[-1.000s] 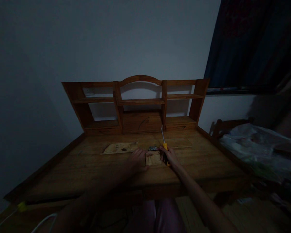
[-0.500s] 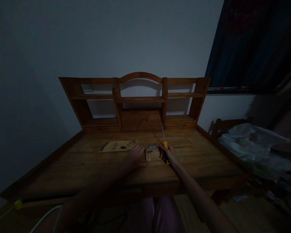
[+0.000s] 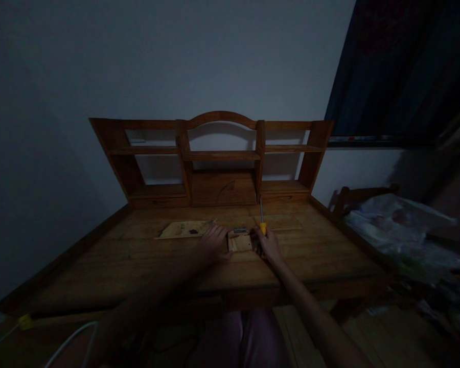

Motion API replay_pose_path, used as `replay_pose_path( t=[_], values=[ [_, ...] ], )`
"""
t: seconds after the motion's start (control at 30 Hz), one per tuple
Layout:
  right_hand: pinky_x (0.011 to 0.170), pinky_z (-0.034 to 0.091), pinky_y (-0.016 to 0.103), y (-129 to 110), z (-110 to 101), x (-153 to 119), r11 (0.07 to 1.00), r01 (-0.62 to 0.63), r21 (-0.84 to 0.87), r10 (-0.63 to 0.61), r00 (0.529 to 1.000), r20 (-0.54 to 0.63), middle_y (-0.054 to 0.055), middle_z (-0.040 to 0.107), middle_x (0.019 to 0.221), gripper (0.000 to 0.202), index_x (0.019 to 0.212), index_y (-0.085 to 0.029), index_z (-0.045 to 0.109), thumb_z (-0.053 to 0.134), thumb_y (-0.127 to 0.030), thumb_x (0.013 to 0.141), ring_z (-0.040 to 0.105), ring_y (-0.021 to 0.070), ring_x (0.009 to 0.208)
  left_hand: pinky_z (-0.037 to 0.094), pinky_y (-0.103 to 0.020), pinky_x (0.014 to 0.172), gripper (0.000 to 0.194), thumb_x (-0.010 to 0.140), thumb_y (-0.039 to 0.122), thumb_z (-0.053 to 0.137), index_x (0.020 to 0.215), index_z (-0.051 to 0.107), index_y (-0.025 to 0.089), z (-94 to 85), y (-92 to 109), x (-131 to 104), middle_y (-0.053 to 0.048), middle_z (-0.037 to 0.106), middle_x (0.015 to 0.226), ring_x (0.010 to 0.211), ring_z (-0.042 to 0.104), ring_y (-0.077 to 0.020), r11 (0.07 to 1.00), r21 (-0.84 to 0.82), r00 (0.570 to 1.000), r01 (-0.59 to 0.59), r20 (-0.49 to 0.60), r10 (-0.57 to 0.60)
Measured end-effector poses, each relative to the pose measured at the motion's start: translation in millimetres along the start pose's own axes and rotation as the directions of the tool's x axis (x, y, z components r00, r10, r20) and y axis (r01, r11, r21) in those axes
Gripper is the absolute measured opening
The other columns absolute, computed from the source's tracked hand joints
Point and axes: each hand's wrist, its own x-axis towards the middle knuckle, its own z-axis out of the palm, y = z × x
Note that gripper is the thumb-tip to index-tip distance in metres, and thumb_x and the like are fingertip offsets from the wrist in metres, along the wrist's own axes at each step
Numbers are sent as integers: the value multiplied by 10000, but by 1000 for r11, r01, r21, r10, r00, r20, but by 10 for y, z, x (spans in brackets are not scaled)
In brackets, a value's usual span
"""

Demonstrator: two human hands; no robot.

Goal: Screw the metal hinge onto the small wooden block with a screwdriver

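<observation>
In the middle of the desk is a small pale wooden block [image 3: 240,243] with a metal hinge [image 3: 239,230] along its far edge. My left hand [image 3: 213,245] grips the block's left side, thumb at the near corner and fingers along the far side. A screwdriver [image 3: 262,228] with a yellow and dark handle is in my closed right hand [image 3: 270,247], its shaft pointing away from me, clear of the hinge. Some right fingers reach the block's right edge; whether they press on it is too dark to tell.
A thin, rough-edged board [image 3: 182,230] lies left of the block, and another flat board [image 3: 285,222] lies to the right. Behind them a wooden shelf unit [image 3: 222,156] stands against the wall. Clear plastic bags [image 3: 400,220] are piled beyond the desk's right side.
The block has tipped slightly, so the hinge looks narrower and more of the block's top shows. The screwdriver's shaft has swung a little to the right. Both hands keep their holds.
</observation>
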Motion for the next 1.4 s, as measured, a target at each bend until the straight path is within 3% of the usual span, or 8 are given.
replay_pose_path(
  t=[0.17, 0.4, 0.53, 0.63, 0.8, 0.97, 1.13, 1.4],
  values=[
    [349, 361, 224, 1, 32, -19, 1000, 7, -27, -6, 1000, 29, -47, 551, 455, 283, 822, -207, 546, 628, -474, 776, 505, 130, 346, 434, -488, 995, 556, 671, 420, 718, 1141, 577, 160, -27, 71, -66, -140, 609, 1120, 1088, 551, -335, 996, 21, 996, 86, -7, -86],
    [365, 342, 202, 77, 44, 5, 1000, 17, 9, -18, 991, 136, -65, 562, 547, 283, 925, -206, 569, 675, -381, 730, 476, 100, 390, 448, -432, 961, 507, 699, 354, 729, 1148, 569, 182, -111, 281, -263, -100, 603, 1119, 1069, 550, -296, 970, -9, 969, 243, -46, -243],
    [396, 357, 197, 111, 32, 10, 999, 39, 37, -47, 974, 222, -45, 590, 612, 264, 888, -199, 586, 693, -370, 718, 486, 92, 437, 440, -435, 958, 484, 755, 469, 697, 1139, 574, 202, -94, 375, -334, -99, 593, 1129, 1072, 541, -290, 961, -12, 959, 275, -66, -275],
    [426, 385, 203, 103, 29, 7, 996, 36, 80, -56, 962, 266, -38, 603, 653, 283, 864, -198, 581, 716, -384, 700, 495, 90, 464, 406, -471, 992, 569, 781, 580, 651, 1192, 560, 197, -38, 419, -353, -121, 571, 1194, 1120, 515, -320, 959, 27, 957, 282, -83, -279],
    [435, 386, 207, 106, 38, 27, 996, 19, 87, -37, 978, 207, -39, 598, 620, 300, 838, -201, 551, 714, -404, 691, 502, 96, 462, 376, -493, 997, 691, 801, 669, 584, 1306, 508, 203, 81, 447, -297, -139, 545, 1273, 1143, 503, -335, 968, 90, 972, 233, -57, -228],
    [465, 402, 211, 112, 42, 48, 998, 41, 49, -47, 988, 144, -43, 579, 585, 261, 797, -207, 520, 696, -375, 701, 523, 105, 477, 393, -456, 966, 816, 760, 736, 573, 1341, 475, 173, 169, 450, -194, -146, 589, 1182, 1090, 535, -316, 954, 70, 955, 290, -87, -284],
    [500, 440, 221, 96, 59, 41, 999, 48, 23, -50, 992, 114, -37, 600, 640, 264, 801, -208, 527, 707, -343, 664, 559, 110, 512, 389, -443, 976, 787, 786, 688, 589, 1376, 442, 188, 172, 479, -171, -139, 605, 1189, 1117, 536, -312, 959, 46, 957, 278, -100, -272],
    [452, 419, 226, 137, 81, 160, 1000, 24, -20, -23, 999, 41, -38, 580, 579, 216, 740, -225, 498, 674, -316, 653, 559, 131, 483, 385, -444, 980, 563, 832, 555, 625, 1260, 526, 203, 168, 429, -132, -96, 647, 1156, 1099, 552, -289, 965, -53, 963, 258, -62, -261]
  ],
)
